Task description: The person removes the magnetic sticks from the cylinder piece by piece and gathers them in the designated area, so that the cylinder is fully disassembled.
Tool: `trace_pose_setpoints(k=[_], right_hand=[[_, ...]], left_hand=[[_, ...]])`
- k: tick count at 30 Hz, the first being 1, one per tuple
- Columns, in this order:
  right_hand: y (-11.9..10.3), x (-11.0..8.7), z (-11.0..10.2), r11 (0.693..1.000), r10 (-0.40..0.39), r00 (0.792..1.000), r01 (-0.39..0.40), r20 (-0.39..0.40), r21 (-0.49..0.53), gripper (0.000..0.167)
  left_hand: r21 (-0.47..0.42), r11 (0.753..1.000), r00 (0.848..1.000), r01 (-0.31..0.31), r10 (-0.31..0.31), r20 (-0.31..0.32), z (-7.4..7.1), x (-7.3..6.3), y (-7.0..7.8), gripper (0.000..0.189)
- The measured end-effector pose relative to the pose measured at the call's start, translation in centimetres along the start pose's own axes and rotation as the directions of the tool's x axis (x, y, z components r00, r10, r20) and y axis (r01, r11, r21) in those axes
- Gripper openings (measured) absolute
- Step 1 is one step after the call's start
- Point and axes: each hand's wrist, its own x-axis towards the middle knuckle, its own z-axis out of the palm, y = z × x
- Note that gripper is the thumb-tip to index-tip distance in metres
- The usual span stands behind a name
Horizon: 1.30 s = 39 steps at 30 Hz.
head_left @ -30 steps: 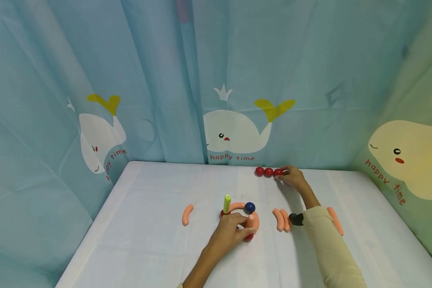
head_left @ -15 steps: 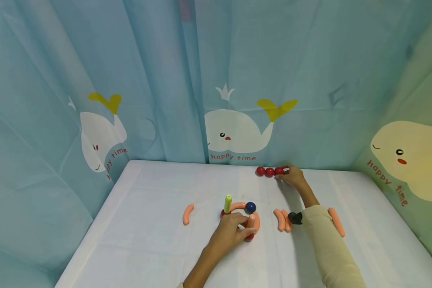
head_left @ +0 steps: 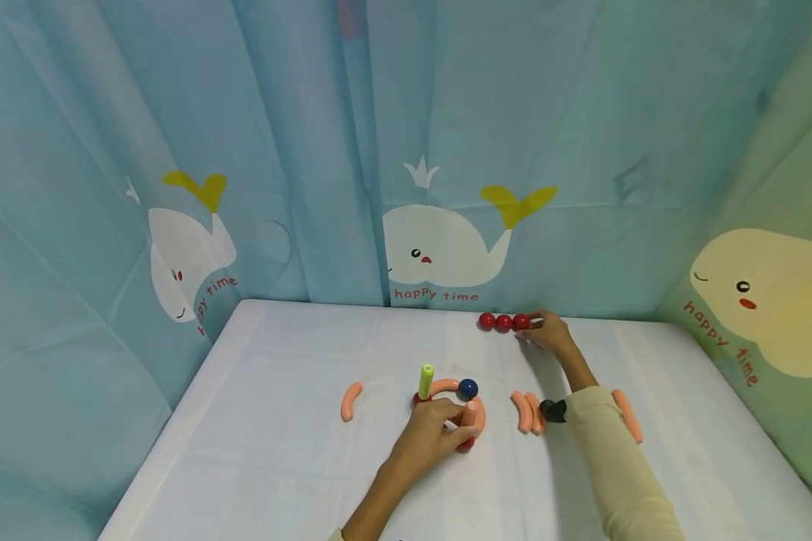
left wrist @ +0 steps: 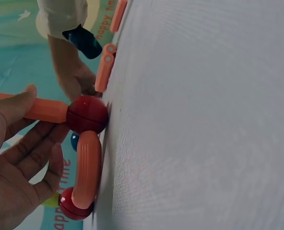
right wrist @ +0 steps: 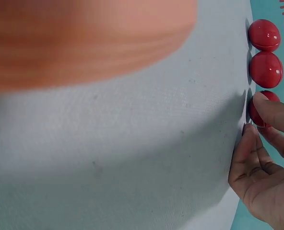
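Observation:
In the head view my left hand [head_left: 425,437] pinches an upright orange rod [head_left: 470,415]. The left wrist view shows that rod meeting a red ball [left wrist: 88,115], which also joins a curved orange rod [left wrist: 88,167]. They belong to a ring on the table with a blue ball [head_left: 468,388] and an upright yellow-green rod [head_left: 425,382] on another red ball. Far back, my right hand [head_left: 548,332] holds the right-end red ball [head_left: 522,321] of a row of three, between thumb and fingers. Its thumb covers part of that ball [right wrist: 255,114] in the right wrist view.
On the white table [head_left: 277,466], a curved orange rod [head_left: 352,401] lies left of the ring. Two more curved rods [head_left: 522,412] lie to its right, and a straight orange rod [head_left: 627,415] lies beyond the right sleeve [head_left: 616,451]. A blue curtain [head_left: 311,150] hangs behind.

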Motion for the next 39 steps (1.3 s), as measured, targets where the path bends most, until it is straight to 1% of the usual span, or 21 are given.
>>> trace_pose_setpoints(k=[2, 6, 8, 10, 11, 13, 15, 16, 18, 19, 20, 22, 23, 25, 26, 28, 29, 31, 33, 35, 39], right_hand=[[0.0, -0.3, -0.1, 0.999, 0.008, 1.0, -0.009, 0.016, 0.038, 0.057], [-0.3, -1.4, -0.9, 0.991, 0.02, 0.997, -0.029, 0.073, 0.129, 0.061], [-0.6, -2.2, -1.5, 0.987, 0.021, 0.995, -0.036, 0.093, 0.156, 0.063], [-1.1, -3.3, -2.1, 0.985, 0.019, 0.995, -0.035, 0.097, 0.171, 0.063], [-1.3, -3.9, -2.4, 0.985, 0.007, 0.996, -0.023, 0.089, 0.171, 0.063], [-1.8, -5.4, -2.8, 0.984, -0.046, 0.996, 0.033, 0.07, 0.175, 0.059], [-2.5, -7.1, -3.0, 0.978, -0.134, 0.99, 0.126, 0.038, 0.169, 0.054], [-2.9, -7.9, -3.0, 0.968, -0.196, 0.98, 0.19, 0.021, 0.165, 0.051], [-3.8, -9.8, -2.8, 0.938, -0.321, 0.947, 0.317, 0.008, 0.139, 0.044], [-4.3, -10.7, -2.5, 0.916, -0.384, 0.923, 0.379, 0.01, 0.134, 0.04], [-4.8, -11.5, -2.2, 0.889, -0.446, 0.895, 0.44, 0.025, 0.125, 0.036], [-5.6, -13.2, -1.5, 0.834, -0.546, 0.834, 0.533, 0.078, 0.139, 0.03], [-6.0, -14.0, -1.1, 0.81, -0.584, 0.805, 0.566, 0.108, 0.155, 0.03], [-6.6, -15.4, -0.1, 0.768, -0.637, 0.753, 0.602, 0.165, 0.217, 0.031], [-6.8, -15.9, 0.5, 0.754, -0.655, 0.732, 0.613, 0.189, 0.235, 0.032], [-7.2, -16.7, 1.6, 0.732, -0.679, 0.702, 0.626, 0.216, 0.267, 0.035], [-7.3, -17.0, 2.1, 0.725, -0.687, 0.692, 0.631, 0.222, 0.276, 0.035], [-7.4, -17.4, 3.0, 0.715, -0.697, 0.682, 0.645, 0.219, 0.269, 0.033], [-7.4, -17.8, 3.6, 0.712, -0.7, 0.683, 0.65, 0.208, 0.265, 0.029], [-7.1, -18.1, 3.9, 0.713, -0.699, 0.689, 0.648, 0.192, 0.267, 0.025], [-6.3, -18.5, 4.1, 0.704, -0.705, 0.693, 0.661, 0.151, 0.257, 0.021]], left_hand=[[-0.029, 1.0, 1.0, 0.012, -0.011, 0.005, 0.0, -0.1, 0.1, 0.011], [-0.071, 0.996, 0.998, 0.055, -0.052, 0.04, -0.1, -0.1, 0.2, 0.011], [-0.089, 0.992, 0.995, 0.088, -0.083, 0.062, -0.1, -0.2, 0.3, 0.013], [-0.089, 0.989, 0.99, 0.12, -0.113, 0.081, 0.0, -0.2, 0.2, 0.014], [-0.085, 0.987, 0.987, 0.137, -0.13, 0.093, 0.1, -0.2, 0.2, 0.016], [-0.074, 0.981, 0.979, 0.177, -0.168, 0.118, 0.2, -0.3, 0.2, 0.016], [-0.056, 0.976, 0.97, 0.21, -0.2, 0.137, 0.2, -0.4, 0.1, 0.015], [-0.048, 0.975, 0.968, 0.217, -0.209, 0.142, 0.3, -0.4, 0.1, 0.015], [-0.03, 0.972, 0.963, 0.232, -0.226, 0.144, 0.3, -0.4, 0.0, 0.017], [-0.019, 0.972, 0.963, 0.232, -0.227, 0.142, 0.3, -0.4, 0.0, 0.018], [-0.005, 0.974, 0.964, 0.228, -0.225, 0.139, 0.3, -0.4, 0.0, 0.02], [0.024, 0.977, 0.969, 0.21, -0.211, 0.131, 0.2, -0.3, 0.0, 0.024], [0.039, 0.979, 0.97, 0.202, -0.206, 0.132, 0.2, -0.3, 0.0, 0.026], [0.06, 0.98, 0.971, 0.188, -0.194, 0.137, 0.2, -0.2, 0.0, 0.027], [0.066, 0.981, 0.971, 0.185, -0.193, 0.14, 0.1, -0.2, 0.0, 0.027], [0.086, 0.981, 0.972, 0.174, -0.185, 0.145, 0.1, -0.2, 0.0, 0.025], [0.089, 0.981, 0.972, 0.173, -0.184, 0.148, 0.1, -0.2, 0.0, 0.024], [0.099, 0.98, 0.972, 0.17, -0.184, 0.147, 0.1, -0.2, 0.0, 0.022], [0.116, 0.981, 0.974, 0.158, -0.174, 0.144, 0.2, -0.2, 0.0, 0.022], [0.128, 0.979, 0.973, 0.16, -0.178, 0.144, 0.3, -0.3, 0.1, 0.022], [0.159, 0.973, 0.972, 0.165, -0.188, 0.141, 0.5, -0.4, 0.1, 0.026]])
